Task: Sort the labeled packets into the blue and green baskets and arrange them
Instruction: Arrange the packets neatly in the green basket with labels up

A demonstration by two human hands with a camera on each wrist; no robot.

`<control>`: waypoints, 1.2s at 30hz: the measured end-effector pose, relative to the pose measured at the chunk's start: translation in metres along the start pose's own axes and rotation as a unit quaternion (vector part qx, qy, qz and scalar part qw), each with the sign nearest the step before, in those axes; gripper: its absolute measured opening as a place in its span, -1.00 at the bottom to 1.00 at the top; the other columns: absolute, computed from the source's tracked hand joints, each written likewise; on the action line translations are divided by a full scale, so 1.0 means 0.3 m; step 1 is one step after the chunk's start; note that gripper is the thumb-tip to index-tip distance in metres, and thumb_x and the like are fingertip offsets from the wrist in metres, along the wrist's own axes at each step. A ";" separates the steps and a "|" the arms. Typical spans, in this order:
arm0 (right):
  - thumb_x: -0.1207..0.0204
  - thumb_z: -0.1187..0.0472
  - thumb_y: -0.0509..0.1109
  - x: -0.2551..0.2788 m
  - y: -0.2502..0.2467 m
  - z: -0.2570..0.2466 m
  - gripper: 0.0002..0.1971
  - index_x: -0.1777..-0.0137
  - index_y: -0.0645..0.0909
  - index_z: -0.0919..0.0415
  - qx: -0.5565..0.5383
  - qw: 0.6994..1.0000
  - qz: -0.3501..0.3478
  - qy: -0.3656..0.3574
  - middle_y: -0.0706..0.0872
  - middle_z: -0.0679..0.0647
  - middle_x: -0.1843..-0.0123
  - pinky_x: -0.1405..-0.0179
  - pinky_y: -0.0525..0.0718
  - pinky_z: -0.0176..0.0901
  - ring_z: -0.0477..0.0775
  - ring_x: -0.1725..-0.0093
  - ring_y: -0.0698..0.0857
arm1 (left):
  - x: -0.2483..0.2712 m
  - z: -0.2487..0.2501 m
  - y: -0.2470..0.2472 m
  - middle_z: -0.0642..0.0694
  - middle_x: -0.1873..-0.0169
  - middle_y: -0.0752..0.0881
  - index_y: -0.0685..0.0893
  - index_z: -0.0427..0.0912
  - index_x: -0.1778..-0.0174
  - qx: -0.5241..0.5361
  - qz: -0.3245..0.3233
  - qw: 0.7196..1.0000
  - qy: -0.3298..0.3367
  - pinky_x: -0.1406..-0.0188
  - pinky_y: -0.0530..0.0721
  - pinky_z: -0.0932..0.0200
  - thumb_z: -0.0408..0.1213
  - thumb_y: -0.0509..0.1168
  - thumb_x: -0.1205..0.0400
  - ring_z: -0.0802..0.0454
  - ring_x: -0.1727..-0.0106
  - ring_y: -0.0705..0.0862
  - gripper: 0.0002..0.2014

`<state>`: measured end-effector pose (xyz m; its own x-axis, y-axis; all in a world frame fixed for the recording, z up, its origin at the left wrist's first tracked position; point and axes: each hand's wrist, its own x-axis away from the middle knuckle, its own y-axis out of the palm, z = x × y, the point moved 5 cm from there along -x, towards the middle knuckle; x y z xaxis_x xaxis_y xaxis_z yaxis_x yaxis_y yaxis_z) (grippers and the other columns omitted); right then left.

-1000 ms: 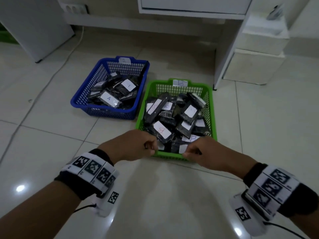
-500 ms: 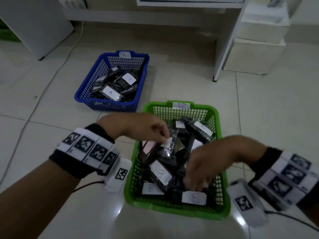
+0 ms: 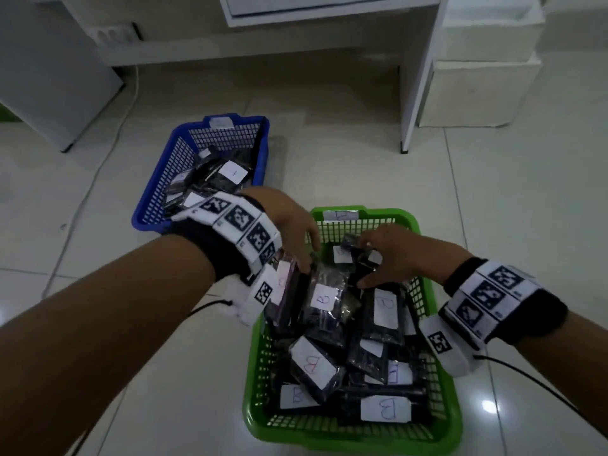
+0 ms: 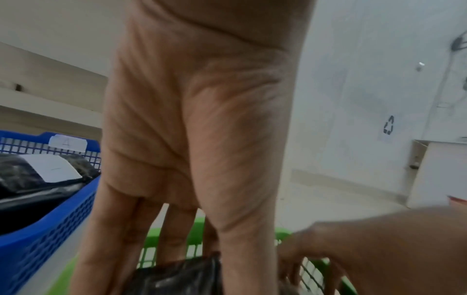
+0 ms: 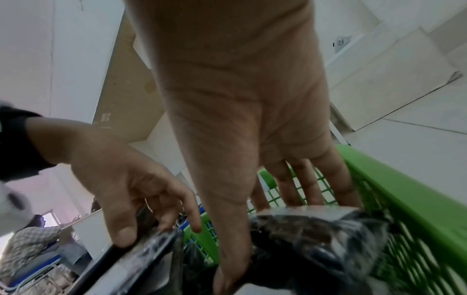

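Observation:
The green basket [image 3: 348,439] sits close in front of me, packed with black packets [image 3: 312,363] bearing white B labels. Behind it to the left stands the blue basket [image 3: 158,189], also holding labeled black packets [image 3: 230,174]. My left hand [image 3: 296,225] reaches over the green basket's left wall and grips the top of a standing packet [image 3: 284,291] between thumb and fingers [image 4: 121,249]. At the basket's far end my right hand [image 3: 394,255] curls round another black packet [image 5: 316,239]. The fingertips of both hands are hidden among the packets.
A white desk leg [image 3: 414,93] and white boxes [image 3: 477,93] stand behind the baskets on the right. A white cabinet [image 3: 49,77] is at the back left, with a cable [image 3: 98,169] running across the floor tiles. A person in a checked shirt [image 5: 27,239] sits far off.
A second ago both hands held the green basket's near rim. The basket has come much closer to me, and both hands have gone inside it and taken hold of packets.

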<state>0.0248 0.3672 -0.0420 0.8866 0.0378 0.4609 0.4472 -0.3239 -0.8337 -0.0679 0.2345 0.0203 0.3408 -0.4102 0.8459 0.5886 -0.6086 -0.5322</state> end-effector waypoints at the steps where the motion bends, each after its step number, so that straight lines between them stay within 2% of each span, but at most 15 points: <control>1: -0.28 -0.29 0.59 -0.005 0.008 0.010 -0.27 -0.34 0.56 0.13 -0.006 1.000 0.000 0.008 0.63 0.07 -0.27 -0.16 0.62 -0.11 0.11 -0.25 0.60 | 0.003 0.000 -0.022 0.12 0.20 0.65 0.56 0.08 -0.51 0.005 0.005 1.000 0.006 0.18 0.68 0.24 -0.02 0.48 -0.62 0.14 0.17 0.66 -0.48; 3: -0.27 -0.38 0.53 -0.019 0.014 0.026 -0.32 -0.16 0.58 0.15 -0.021 0.999 0.005 0.024 0.64 0.08 -0.12 -0.02 0.64 -0.11 0.09 -0.10 0.62 | -0.012 0.000 -0.052 0.15 0.11 0.64 0.62 0.09 -0.48 0.004 0.030 0.999 0.010 0.31 0.58 0.34 -0.05 0.42 -0.67 0.25 0.21 0.58 -0.57; 5: -0.35 -0.47 0.39 -0.028 0.012 0.035 -0.38 0.10 0.55 0.16 -0.003 0.999 -0.008 0.047 0.62 0.08 0.11 0.12 0.56 -0.14 0.09 0.07 0.60 | -0.050 0.007 -0.044 0.09 -0.15 0.66 0.62 0.14 -0.48 0.007 0.060 0.998 0.021 0.13 0.60 0.28 -0.07 0.35 -0.69 0.19 0.05 0.62 -0.60; 7: -0.38 -0.46 0.36 -0.027 0.013 0.030 -0.40 0.03 0.53 0.13 0.017 0.998 -0.027 0.060 0.56 0.11 0.03 -0.01 0.61 -0.08 0.13 -0.01 0.58 | -0.108 0.025 0.012 -0.01 -0.44 0.60 0.54 0.14 -0.54 -0.003 0.069 0.997 0.029 -0.32 0.58 0.04 0.01 0.24 -0.72 -0.01 -0.30 0.61 -0.57; 9: -0.36 -0.30 0.51 -0.026 0.023 0.023 -0.41 -0.18 0.48 0.09 -0.008 0.997 -0.041 0.063 0.49 0.16 -0.20 -0.08 0.67 0.00 0.18 -0.15 0.59 | -0.176 0.044 0.095 -0.09 -0.53 0.54 0.50 0.02 -0.56 0.029 0.067 0.997 0.027 -0.47 0.50 -0.09 0.18 0.07 -0.75 -0.14 -0.44 0.56 -0.48; 12: -0.24 -0.09 0.65 -0.033 0.024 0.021 -0.43 -0.08 0.41 0.07 -0.026 0.997 -0.028 0.062 0.50 0.18 -0.17 0.20 0.62 -0.07 0.15 -0.02 0.58 | -0.253 0.056 0.177 -0.22 -0.35 0.68 0.61 -0.20 -0.40 0.157 0.116 0.980 0.022 -0.25 0.62 -0.01 0.36 0.07 -0.64 -0.20 -0.26 0.68 -0.28; 14: -0.16 -0.06 0.69 -0.044 0.018 0.025 -0.36 -0.11 0.42 0.09 -0.028 0.997 -0.017 0.068 0.54 0.18 -0.15 0.19 0.61 -0.09 0.14 -0.01 0.59 | -0.277 0.049 0.185 -0.24 -0.13 0.78 0.70 -0.24 -0.20 0.238 0.158 0.958 0.030 -0.02 0.68 0.05 0.42 0.20 -0.49 -0.16 -0.05 0.74 -0.25; 16: -0.14 -0.07 0.71 -0.042 0.014 0.019 -0.24 -0.26 0.41 0.12 -0.030 0.997 -0.032 0.071 0.60 0.15 -0.22 0.04 0.66 -0.06 0.17 -0.12 0.61 | -0.269 0.046 0.177 -0.19 -0.04 0.81 0.76 -0.21 -0.10 0.296 0.163 0.940 0.032 -0.07 0.73 0.05 0.21 0.42 -0.53 -0.11 -0.02 0.76 -0.47; 18: -0.11 -0.11 0.71 -0.043 0.015 0.016 -0.21 -0.30 0.45 0.12 -0.020 0.996 -0.049 0.066 0.64 0.10 -0.24 -0.11 0.68 -0.05 0.15 -0.19 0.62 | -0.250 0.035 0.162 -0.13 -0.01 0.82 0.76 -0.16 -0.12 0.362 0.154 0.919 0.012 -0.16 0.77 0.00 0.09 0.60 -0.38 -0.10 -0.02 0.79 -0.49; 22: -0.04 -0.09 0.77 -0.020 -0.022 0.021 -0.25 -0.27 0.59 -0.06 -0.102 0.994 -0.025 0.018 0.72 -0.08 -0.21 -0.23 0.65 -0.07 0.01 -0.16 0.67 | -0.202 0.013 0.132 -0.08 0.05 0.87 0.83 -0.06 -0.07 0.433 0.091 0.897 0.016 -0.21 0.78 -0.08 0.05 0.59 -0.30 -0.10 0.01 0.85 -0.55; 24: -0.08 -0.13 0.77 0.006 -0.031 0.031 -0.20 -0.36 0.55 -0.15 -0.153 0.987 -0.056 -0.008 0.70 -0.21 -0.24 -0.30 0.59 -0.12 -0.10 -0.20 0.65 | -0.175 -0.027 0.130 -0.09 0.08 0.88 0.86 -0.07 -0.05 0.483 0.099 0.870 0.000 -0.23 0.77 -0.13 0.08 0.58 -0.26 -0.15 0.00 0.86 -0.52; 28: -0.13 -0.50 0.50 0.029 -0.029 0.040 -0.21 -0.37 0.57 -0.20 -0.175 0.980 -0.094 -0.026 0.70 -0.24 -0.27 -0.41 0.58 -0.01 -0.13 -0.27 0.65 | -0.160 -0.091 0.166 -0.21 0.03 0.87 0.82 -0.15 -0.16 0.624 0.148 0.768 0.006 -0.23 0.76 -0.24 -0.09 0.56 -0.40 -0.22 -0.05 0.85 -0.58; 31: -0.25 -0.65 0.17 0.033 -0.007 0.021 -0.39 0.02 0.74 -0.27 -0.152 0.979 -0.131 -0.023 0.77 -0.08 -0.20 -0.43 0.57 0.14 0.00 -0.23 0.70 | -0.138 -0.109 0.184 -0.25 -0.05 0.85 0.75 -0.19 -0.28 0.684 0.164 0.710 0.040 -0.17 0.79 -0.17 -0.21 0.44 -0.59 -0.24 -0.09 0.84 -0.66; 33: -0.32 -0.67 0.01 0.031 0.007 0.010 -0.36 0.28 0.76 -0.28 -0.143 0.979 -0.145 -0.018 0.80 -0.03 -0.16 -0.45 0.53 0.20 0.03 -0.23 0.72 | -0.126 -0.123 0.199 -0.19 -0.04 0.83 0.75 -0.17 -0.29 0.710 0.162 0.685 0.036 0.00 0.82 -0.03 -0.18 0.39 -0.63 -0.17 0.03 0.85 -0.68; 36: -0.36 -0.61 0.06 0.021 0.010 0.008 -0.34 0.11 0.82 -0.19 -0.154 0.982 -0.111 -0.017 0.83 -0.09 -0.09 -0.38 0.57 0.03 -0.07 -0.18 0.75 | -0.117 -0.145 0.220 -0.12 -0.09 0.82 0.73 -0.16 -0.30 0.737 0.174 0.653 0.019 0.02 0.75 0.06 -0.20 0.34 -0.66 -0.12 -0.04 0.81 -0.69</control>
<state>0.0320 0.3688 -0.0425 0.7767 0.1706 0.6063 0.5784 -0.5743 -0.5793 -0.0729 0.1793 -0.0460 0.6395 -0.3827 0.6667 0.5556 0.8295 -0.0567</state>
